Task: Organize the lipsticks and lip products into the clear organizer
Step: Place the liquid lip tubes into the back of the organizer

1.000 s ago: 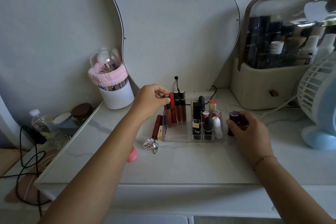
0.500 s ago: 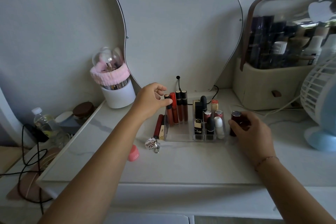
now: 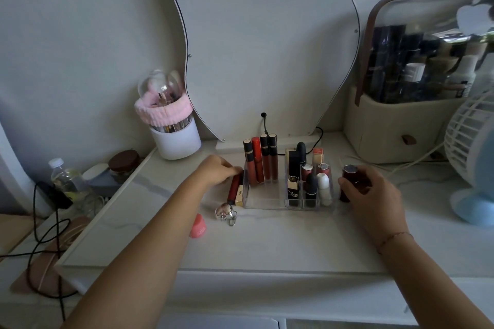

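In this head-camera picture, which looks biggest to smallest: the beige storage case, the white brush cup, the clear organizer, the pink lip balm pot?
1. Beige storage case
2. Clear organizer and white brush cup: too alike to rank; the organizer looks wider, the cup bulkier.
3. Pink lip balm pot, partly hidden by the arm.

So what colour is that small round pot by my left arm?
Pink; the pot shows in the head view, the only one.

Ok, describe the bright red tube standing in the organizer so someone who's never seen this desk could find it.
Start at the clear organizer in front of the wavy mirror. Its left section holds four tall tubes in a row. The bright red tube is second from the left, the only one without a black cap.
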The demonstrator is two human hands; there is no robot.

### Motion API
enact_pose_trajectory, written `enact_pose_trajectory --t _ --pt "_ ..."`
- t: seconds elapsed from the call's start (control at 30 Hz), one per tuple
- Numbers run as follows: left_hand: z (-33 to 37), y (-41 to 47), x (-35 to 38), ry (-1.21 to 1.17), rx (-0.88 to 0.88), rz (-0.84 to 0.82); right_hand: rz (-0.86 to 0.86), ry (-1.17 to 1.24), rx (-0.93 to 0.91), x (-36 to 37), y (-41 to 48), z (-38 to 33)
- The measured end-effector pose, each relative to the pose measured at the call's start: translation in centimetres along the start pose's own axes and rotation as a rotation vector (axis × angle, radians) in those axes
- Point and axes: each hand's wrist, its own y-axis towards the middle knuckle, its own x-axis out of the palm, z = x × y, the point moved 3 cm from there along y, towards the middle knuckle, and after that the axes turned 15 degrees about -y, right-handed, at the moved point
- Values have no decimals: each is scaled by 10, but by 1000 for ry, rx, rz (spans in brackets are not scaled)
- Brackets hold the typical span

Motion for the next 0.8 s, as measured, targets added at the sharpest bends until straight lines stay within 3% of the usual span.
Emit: enact_pose_trajectory --t 0.43,0.6,0.8 --pt "13 -7 -12 13 24 88 4 12 -3 -2 -1 -2" --pt "32 -37 -36 -240 206 185 6 6 -17 0 0 -1" --pt "58 -80 -45 -350 490 271 7 6 -18 0 0 0"
